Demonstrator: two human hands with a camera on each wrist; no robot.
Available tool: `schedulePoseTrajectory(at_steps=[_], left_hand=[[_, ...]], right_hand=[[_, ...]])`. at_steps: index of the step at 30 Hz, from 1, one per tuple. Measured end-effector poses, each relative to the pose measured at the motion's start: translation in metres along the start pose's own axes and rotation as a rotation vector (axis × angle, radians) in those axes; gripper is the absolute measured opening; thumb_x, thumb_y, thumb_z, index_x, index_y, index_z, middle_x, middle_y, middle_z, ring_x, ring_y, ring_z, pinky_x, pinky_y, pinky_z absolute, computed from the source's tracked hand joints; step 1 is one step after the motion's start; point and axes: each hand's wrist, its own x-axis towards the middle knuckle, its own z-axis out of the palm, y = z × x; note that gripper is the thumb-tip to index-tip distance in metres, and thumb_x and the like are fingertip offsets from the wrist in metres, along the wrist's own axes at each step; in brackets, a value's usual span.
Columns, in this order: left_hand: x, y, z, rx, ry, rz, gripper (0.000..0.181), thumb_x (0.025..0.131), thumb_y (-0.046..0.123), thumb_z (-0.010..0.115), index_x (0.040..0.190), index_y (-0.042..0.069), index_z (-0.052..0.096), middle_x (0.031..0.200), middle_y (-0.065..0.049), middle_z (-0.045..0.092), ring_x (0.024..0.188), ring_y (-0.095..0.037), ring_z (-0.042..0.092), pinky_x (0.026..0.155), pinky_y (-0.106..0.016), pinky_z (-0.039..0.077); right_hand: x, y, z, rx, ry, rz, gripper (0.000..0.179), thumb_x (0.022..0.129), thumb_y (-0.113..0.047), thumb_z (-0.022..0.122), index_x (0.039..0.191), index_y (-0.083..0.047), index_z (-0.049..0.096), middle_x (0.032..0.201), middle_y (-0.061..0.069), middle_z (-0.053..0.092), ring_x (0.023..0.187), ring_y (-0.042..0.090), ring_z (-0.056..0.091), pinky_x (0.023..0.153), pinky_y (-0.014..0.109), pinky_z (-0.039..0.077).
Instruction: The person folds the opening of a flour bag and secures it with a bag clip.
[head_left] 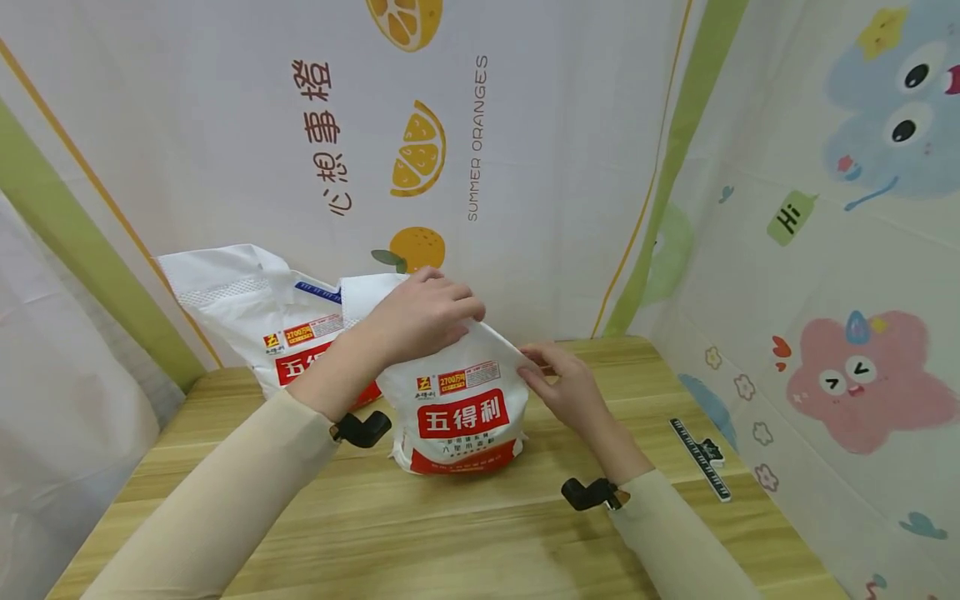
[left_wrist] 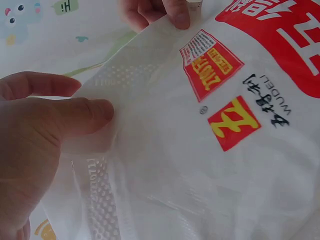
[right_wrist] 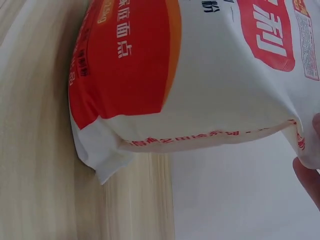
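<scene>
A white flour bag with red labels stands on the wooden table, its top folding over to the left. At the top edge, my left hand grips the white material, the thumb lying across the front in the left wrist view. My right hand pinches the bag's upper right side edge between thumb and fingers. In the right wrist view, only fingertips show at that edge, beside the red-printed side seam. A second flour bag leans behind on the left, partly covered by my left forearm.
A blue strip with a piano-key pattern lies against the second bag's top. On the right of the wooden table is a dark piano-key strip with a black figure on it. Printed curtains hang behind and on the right.
</scene>
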Motion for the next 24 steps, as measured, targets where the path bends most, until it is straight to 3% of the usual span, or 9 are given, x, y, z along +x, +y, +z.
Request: schedulePoseTrajectory(at_steps=[3, 5, 8, 11, 15, 18, 21, 24], left_hand=[[0.009, 0.004, -0.004, 0.078, -0.055, 0.036, 0.02, 0.098, 0.014, 0.084, 0.117, 0.02, 0.08, 0.107, -0.001, 0.08, 0.097, -0.023, 0.075, 0.099, -0.043, 0.06], [0.01, 0.004, -0.004, 0.09, -0.05, 0.058, 0.019, 0.097, 0.013, 0.084, 0.115, 0.021, 0.083, 0.101, 0.0, 0.077, 0.087, -0.022, 0.071, 0.088, -0.038, 0.061], [0.006, 0.001, 0.0, 0.064, 0.018, 0.08, 0.015, 0.094, 0.012, 0.088, 0.106, 0.021, 0.088, 0.094, 0.0, 0.073, 0.077, -0.022, 0.064, 0.074, -0.034, 0.058], [-0.002, -0.001, 0.006, 0.056, 0.107, 0.133, 0.011, 0.089, 0.013, 0.092, 0.098, 0.02, 0.089, 0.09, 0.0, 0.07, 0.075, -0.021, 0.063, 0.071, -0.033, 0.056], [-0.009, -0.004, 0.014, 0.098, 0.175, 0.216, 0.011, 0.086, 0.02, 0.095, 0.094, 0.02, 0.089, 0.091, 0.001, 0.069, 0.078, -0.02, 0.066, 0.075, -0.033, 0.056], [-0.015, -0.007, 0.022, 0.179, 0.213, 0.281, 0.016, 0.084, 0.022, 0.097, 0.097, 0.019, 0.088, 0.095, 0.001, 0.071, 0.084, -0.019, 0.068, 0.079, -0.033, 0.055], [-0.023, -0.011, 0.029, 0.256, 0.267, 0.336, 0.024, 0.08, 0.021, 0.1, 0.1, 0.019, 0.087, 0.097, 0.0, 0.071, 0.088, -0.02, 0.068, 0.081, -0.034, 0.054], [-0.027, -0.012, 0.036, 0.31, 0.356, 0.372, 0.03, 0.076, 0.018, 0.102, 0.1, 0.018, 0.085, 0.096, -0.001, 0.07, 0.088, -0.021, 0.068, 0.082, -0.034, 0.058]], right_hand=[[0.002, 0.0, 0.002, -0.006, 0.019, 0.0, 0.02, 0.098, -0.001, 0.08, 0.118, -0.004, 0.078, 0.11, 0.012, 0.081, 0.094, 0.027, 0.08, 0.08, 0.037, 0.069], [0.003, 0.001, 0.004, -0.013, 0.05, -0.02, 0.018, 0.096, 0.002, 0.081, 0.114, -0.003, 0.08, 0.104, 0.012, 0.082, 0.088, 0.025, 0.08, 0.076, 0.033, 0.068], [0.002, 0.002, 0.007, -0.044, 0.083, -0.089, 0.019, 0.093, 0.005, 0.083, 0.109, -0.004, 0.083, 0.098, 0.01, 0.081, 0.081, 0.022, 0.077, 0.07, 0.029, 0.067], [0.002, 0.005, 0.009, -0.152, 0.104, -0.229, 0.023, 0.089, 0.006, 0.085, 0.108, -0.008, 0.086, 0.092, 0.009, 0.079, 0.075, 0.021, 0.074, 0.066, 0.028, 0.065], [0.002, 0.008, 0.01, -0.302, 0.14, -0.418, 0.032, 0.082, 0.005, 0.092, 0.109, -0.01, 0.088, 0.091, 0.009, 0.077, 0.075, 0.021, 0.075, 0.066, 0.03, 0.065], [0.001, 0.009, 0.01, -0.353, 0.141, -0.494, 0.037, 0.078, 0.004, 0.095, 0.113, -0.008, 0.087, 0.096, 0.01, 0.078, 0.08, 0.022, 0.077, 0.069, 0.03, 0.066], [-0.001, 0.01, 0.01, -0.359, 0.132, -0.505, 0.039, 0.078, 0.004, 0.095, 0.115, -0.007, 0.086, 0.098, 0.01, 0.078, 0.083, 0.023, 0.078, 0.072, 0.03, 0.067], [-0.002, 0.01, 0.008, -0.273, 0.131, -0.397, 0.03, 0.083, 0.007, 0.091, 0.11, -0.005, 0.085, 0.095, 0.01, 0.077, 0.081, 0.023, 0.078, 0.072, 0.03, 0.067]])
